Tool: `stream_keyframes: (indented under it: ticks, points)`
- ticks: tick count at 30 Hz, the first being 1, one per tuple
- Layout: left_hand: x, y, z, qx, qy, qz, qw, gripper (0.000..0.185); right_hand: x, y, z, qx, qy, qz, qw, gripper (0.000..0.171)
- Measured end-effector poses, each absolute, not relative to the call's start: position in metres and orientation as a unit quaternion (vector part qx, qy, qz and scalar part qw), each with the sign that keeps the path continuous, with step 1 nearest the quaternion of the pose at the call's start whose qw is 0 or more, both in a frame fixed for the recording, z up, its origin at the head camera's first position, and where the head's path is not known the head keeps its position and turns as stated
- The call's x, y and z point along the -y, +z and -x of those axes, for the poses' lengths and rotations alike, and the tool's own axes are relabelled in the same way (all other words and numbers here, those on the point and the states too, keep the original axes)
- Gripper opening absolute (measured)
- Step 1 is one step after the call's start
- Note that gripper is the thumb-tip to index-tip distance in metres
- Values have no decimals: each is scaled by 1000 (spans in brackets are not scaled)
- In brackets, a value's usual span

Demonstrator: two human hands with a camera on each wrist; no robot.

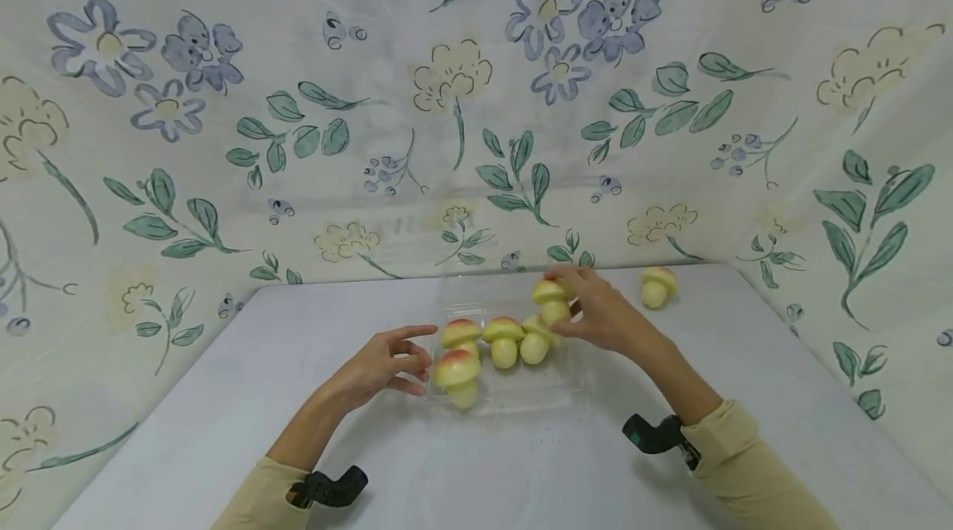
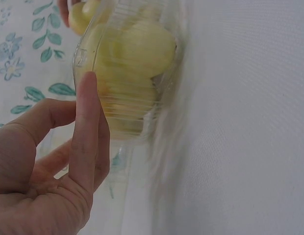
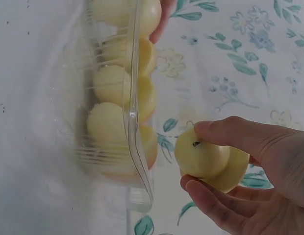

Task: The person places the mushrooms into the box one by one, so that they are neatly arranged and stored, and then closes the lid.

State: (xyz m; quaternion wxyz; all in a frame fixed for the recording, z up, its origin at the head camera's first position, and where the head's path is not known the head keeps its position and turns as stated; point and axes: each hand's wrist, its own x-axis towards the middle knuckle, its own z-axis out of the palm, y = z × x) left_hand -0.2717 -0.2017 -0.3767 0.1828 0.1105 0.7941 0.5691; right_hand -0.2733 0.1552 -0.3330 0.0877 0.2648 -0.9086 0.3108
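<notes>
A clear plastic box (image 1: pixel 514 398) stands on the table with several yellow mushroom-shaped pieces (image 1: pixel 504 341) inside, their caps tinged red. My right hand (image 1: pixel 605 317) pinches another yellow mushroom (image 1: pixel 552 298) between thumb and fingers, above the box's back right part. In the right wrist view, that mushroom (image 3: pixel 203 154) shows a small dark spot on its stem end, beside the box's rim (image 3: pixel 134 115). My left hand (image 1: pixel 387 362) is at the box's left side with fingers loosely extended. In the left wrist view, a fingertip (image 2: pixel 87 81) reaches right to the box rim.
A single yellow mushroom (image 1: pixel 658 287) stands on the white table (image 1: pixel 320 307) at the back right. The box's clear lid (image 1: pixel 476 290) is folded back toward the floral cloth (image 1: pixel 417 183) behind the table. Both wrists wear black camera mounts (image 1: pixel 335 487).
</notes>
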Motion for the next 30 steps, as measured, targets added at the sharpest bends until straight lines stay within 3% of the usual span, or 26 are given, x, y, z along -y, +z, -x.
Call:
stream_keyframes:
  ticks: [30]
  points:
    - [202,-377,273,-797,566,-108,182,67,-119,-351,258,892,314,-321,48,63]
